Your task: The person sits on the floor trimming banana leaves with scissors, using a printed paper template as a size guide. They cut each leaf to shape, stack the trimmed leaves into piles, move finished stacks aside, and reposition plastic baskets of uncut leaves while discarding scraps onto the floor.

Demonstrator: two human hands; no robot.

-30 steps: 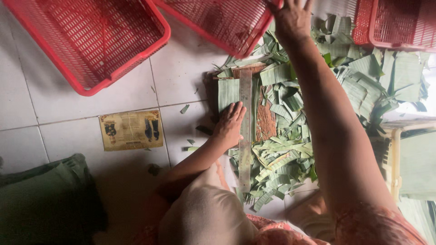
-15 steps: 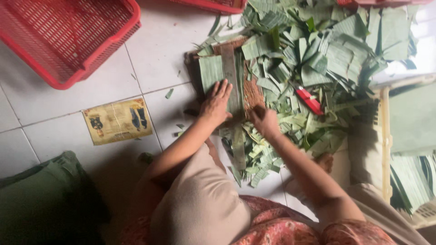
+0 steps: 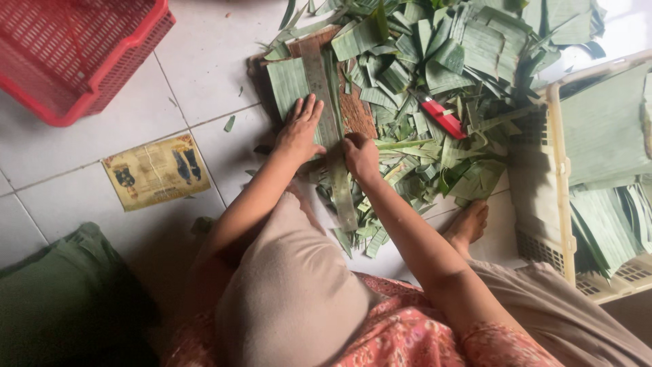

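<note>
The person sits on the tiled floor (image 3: 136, 129) and is lining up a green leaf (image 3: 288, 85) to be cut. The left hand (image 3: 299, 130) lies flat with its fingers spread, pressing the leaf down on a brown board (image 3: 353, 109). The right hand (image 3: 360, 155) is curled around a long metal ruler (image 3: 326, 115) that lies across the leaf. A red cutter (image 3: 445, 121) rests on the leaf pile (image 3: 462, 61) near the right hand. The next move likely calls for picking up that cutter while the ruler is kept from sliding.
</note>
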